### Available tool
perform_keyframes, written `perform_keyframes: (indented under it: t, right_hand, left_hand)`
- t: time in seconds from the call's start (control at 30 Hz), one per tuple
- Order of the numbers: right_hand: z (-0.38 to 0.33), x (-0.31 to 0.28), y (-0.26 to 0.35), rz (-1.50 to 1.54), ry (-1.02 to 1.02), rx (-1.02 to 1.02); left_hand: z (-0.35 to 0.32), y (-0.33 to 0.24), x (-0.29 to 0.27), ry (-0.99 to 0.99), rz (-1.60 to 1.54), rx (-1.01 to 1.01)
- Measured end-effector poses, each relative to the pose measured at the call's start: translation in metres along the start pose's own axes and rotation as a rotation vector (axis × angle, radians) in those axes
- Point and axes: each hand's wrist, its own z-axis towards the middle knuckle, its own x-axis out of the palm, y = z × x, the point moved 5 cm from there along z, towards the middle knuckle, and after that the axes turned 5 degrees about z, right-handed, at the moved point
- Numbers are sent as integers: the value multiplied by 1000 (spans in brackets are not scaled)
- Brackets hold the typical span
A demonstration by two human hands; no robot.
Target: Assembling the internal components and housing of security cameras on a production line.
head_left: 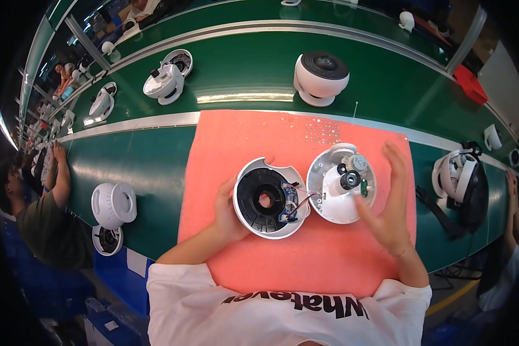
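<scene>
My left hand [228,214] grips a round white camera housing half [243,216] with a black ribbed inside. A fingertip shows through its centre hole, and a blue circuit board sits at its right side. Thin wires run from that board to a second white housing half [328,199], which carries a black lens and a small round motor. My right hand [393,210] is open beside this second half, fingers spread, thumb over its right rim. Whether the thumb touches it I cannot tell. Both halves are over a pink mat [305,265].
Small screws [323,130] stand in rows on the mat's far part. Beyond, a green conveyor [242,75] carries an assembled white camera [322,78] and opened units [166,83]. More housing parts [114,205] sit left; a unit with black straps [458,176] sits right. Co-workers sit at both sides.
</scene>
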Motion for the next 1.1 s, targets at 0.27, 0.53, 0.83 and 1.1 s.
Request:
perform_keyframes:
  t: [0.27, 0.53, 0.83, 1.1]
  right_hand:
    - [-4, 79, 92, -152, 254, -432]
    - [-7, -25, 57, -108, 412, 23]
    - [-16, -18, 5, 850, 154, 720]
    - [-34, -7, 37, 725, 503, 498]
  left_hand:
    - [-33, -8, 44, 132, 83, -48]
    - [6, 8, 25, 112, 994, 122]
    - [15, 11, 44, 210, 797, 89]
    - [-35, -18, 27, 263, 716, 18]
